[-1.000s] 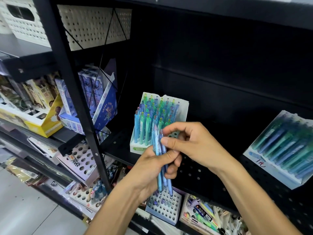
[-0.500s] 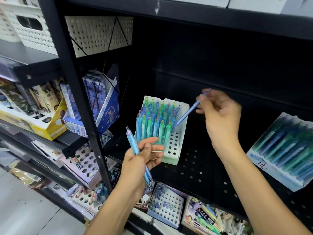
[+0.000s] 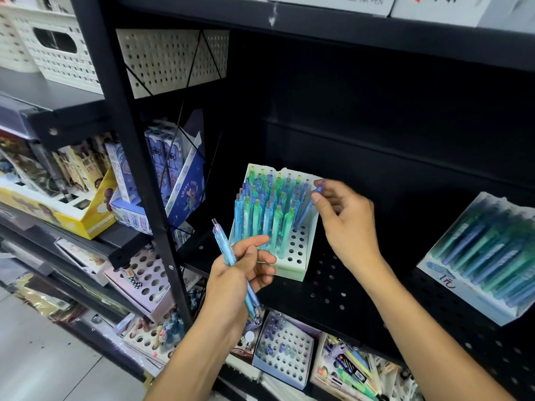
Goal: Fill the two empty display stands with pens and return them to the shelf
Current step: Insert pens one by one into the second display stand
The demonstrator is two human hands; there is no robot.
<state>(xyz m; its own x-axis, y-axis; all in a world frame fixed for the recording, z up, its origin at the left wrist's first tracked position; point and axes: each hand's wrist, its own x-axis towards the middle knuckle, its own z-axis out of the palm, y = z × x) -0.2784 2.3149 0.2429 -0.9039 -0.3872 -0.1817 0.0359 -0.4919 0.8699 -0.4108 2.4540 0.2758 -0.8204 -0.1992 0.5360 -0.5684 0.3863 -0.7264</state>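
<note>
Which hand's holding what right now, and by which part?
Left hand grips a light blue pen around mid-barrel. Right hand pinches a blue pen near its top end, over the stand.

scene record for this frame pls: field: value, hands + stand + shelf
left hand: grips one light blue pen, clicker end up
right hand: fingers pinch the top of a blue pen, its tip down at the stand's holes
display stand: white, on the black perforated shelf, mostly filled with blue and green pens, front-right holes empty
second stand: to the right on the same shelf, full of pens, tilted back
lower shelf: white holed tray, nearly empty
</note>
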